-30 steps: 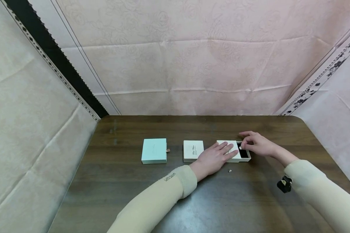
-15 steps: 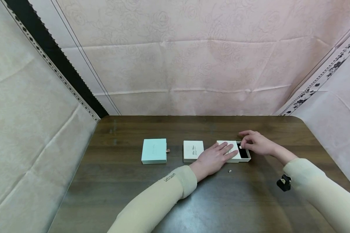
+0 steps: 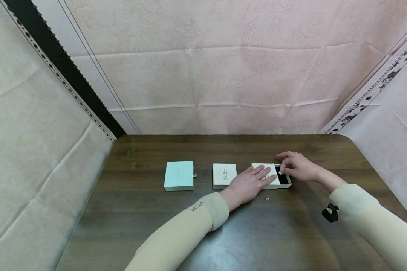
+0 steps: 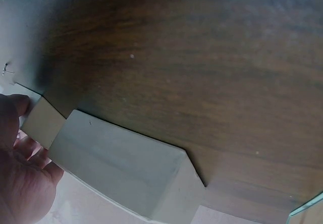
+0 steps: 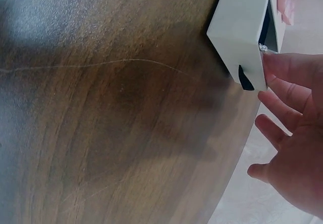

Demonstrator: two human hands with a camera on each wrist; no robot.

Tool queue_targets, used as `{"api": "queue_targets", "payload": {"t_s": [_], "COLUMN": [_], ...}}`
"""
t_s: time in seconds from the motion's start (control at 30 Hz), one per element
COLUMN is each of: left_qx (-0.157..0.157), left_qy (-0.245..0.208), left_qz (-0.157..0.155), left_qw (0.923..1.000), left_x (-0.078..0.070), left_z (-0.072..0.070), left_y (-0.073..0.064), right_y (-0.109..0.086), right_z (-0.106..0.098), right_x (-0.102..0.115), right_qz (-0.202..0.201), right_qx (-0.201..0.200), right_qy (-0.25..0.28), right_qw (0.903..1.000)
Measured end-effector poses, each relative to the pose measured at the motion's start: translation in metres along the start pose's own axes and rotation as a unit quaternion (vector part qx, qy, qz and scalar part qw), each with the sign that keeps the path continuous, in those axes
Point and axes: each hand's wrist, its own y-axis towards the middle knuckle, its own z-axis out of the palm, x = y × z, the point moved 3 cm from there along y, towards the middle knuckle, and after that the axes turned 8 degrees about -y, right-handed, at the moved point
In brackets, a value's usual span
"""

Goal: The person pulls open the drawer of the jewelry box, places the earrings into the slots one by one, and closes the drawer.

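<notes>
At the right of the table, a white drawer box (image 3: 276,182) has its black-lined drawer (image 3: 286,186) pulled partly out to the right. My left hand (image 3: 247,184) rests on top of the box's sleeve, fingers spread. Over the drawer, my right hand (image 3: 300,168) pinches a small sparkling earring (image 5: 263,47) between thumb and index finger, low at the drawer's opening. A black pull tab (image 5: 246,78) hangs from the drawer's end in the right wrist view. Another small stud earring (image 3: 266,198) lies on the table in front of the box.
A closed white box (image 3: 224,173) stands left of the open one, close to my left wrist. Farther left is a turquoise box (image 3: 179,176) with a small brown tab on its right side. The wooden table (image 3: 139,218) ends at a pale patterned cloth (image 3: 224,82) behind.
Almost nothing differs; my right hand stays at the drawer with only tiny shifts of its fingers, and my left hand keeps its place on the box.
</notes>
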Motion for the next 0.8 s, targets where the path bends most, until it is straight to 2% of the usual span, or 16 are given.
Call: {"api": "queue_targets", "payload": {"t_s": [0.5,0.63,0.8], "left_qx": [0.004,0.004,0.002], "left_qy": [-0.009,-0.008,-0.007], "left_qz": [-0.002,-0.002,0.0], "left_qw": [0.9999,1.0,1.0], "left_x": [0.0003,0.0004,0.0007], "left_z": [0.0013,0.0011,0.0023], "left_y": [0.0014,0.001,0.0013], "right_y": [0.0027,0.0034,0.0035], "right_z": [-0.0002,0.0004,0.0016], "right_x": [-0.0014,-0.0008,0.0007], "right_qz": [0.021,0.018,0.009], "right_qx": [0.017,0.008,-0.011], "right_qy": [0.036,0.032,0.002], "right_qw": [0.999,0.9993,0.9999]}}
